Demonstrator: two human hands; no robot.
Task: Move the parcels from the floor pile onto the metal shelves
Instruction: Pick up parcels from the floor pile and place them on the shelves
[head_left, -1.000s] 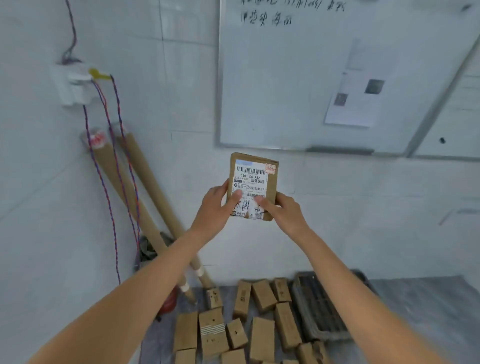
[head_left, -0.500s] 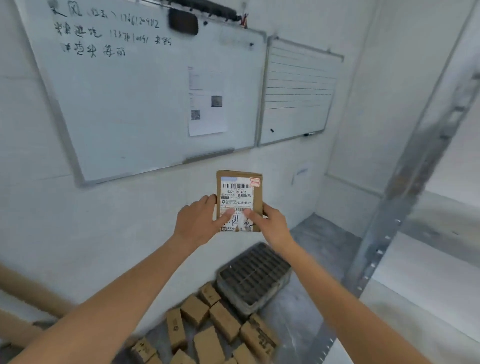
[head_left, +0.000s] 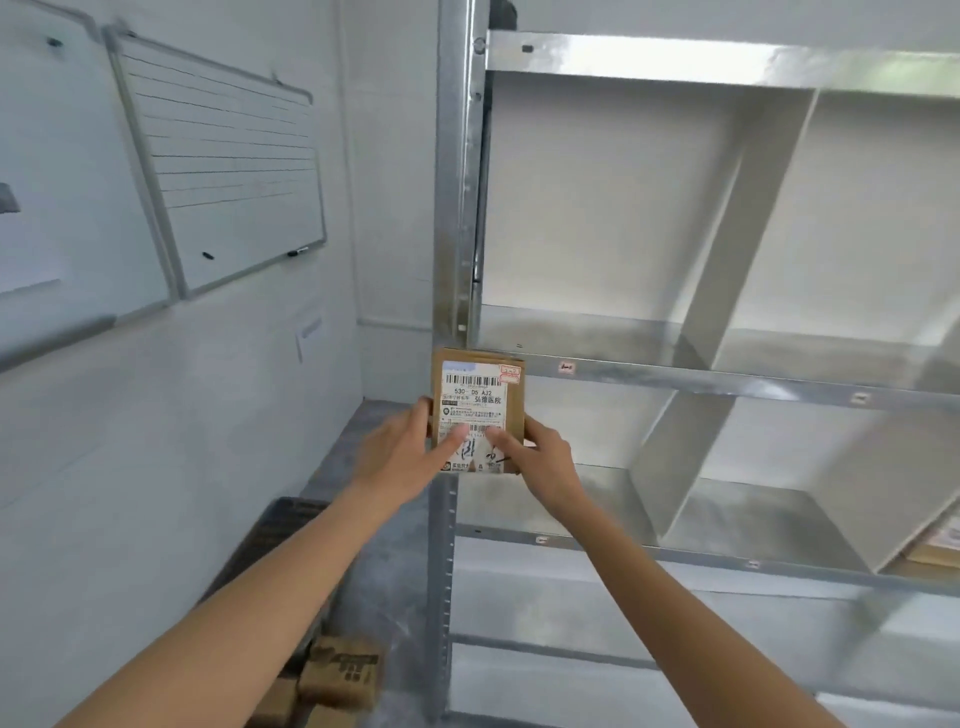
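Both hands are holding one small cardboard parcel (head_left: 477, 410) upright in the air, label side facing the camera. The left hand (head_left: 402, 457) is gripping its lower left edge, fingers wrapped behind the box and the thumb (head_left: 457, 435) pressing flat on the white shipping label. The right hand (head_left: 545, 467) is gripping the lower right edge the same way, its thumb (head_left: 497, 444) lying across the bottom of the label and its fingers curling round the back. The two thumbs are sitting close together on the label without touching.

Just beyond the hands, the metal shelves (head_left: 675, 374) are standing, with the parcel hanging in front of the left upright post and level with one shelf edge, not resting on any shelf. Far to the right of the right hand, another box (head_left: 935, 545) is lying on a shelf. Below the left forearm, more parcels from the floor pile (head_left: 332, 680) are lying beside a dark crate (head_left: 280, 535). To the left of the left hand, a lined whiteboard (head_left: 223, 166) is hanging on the wall.
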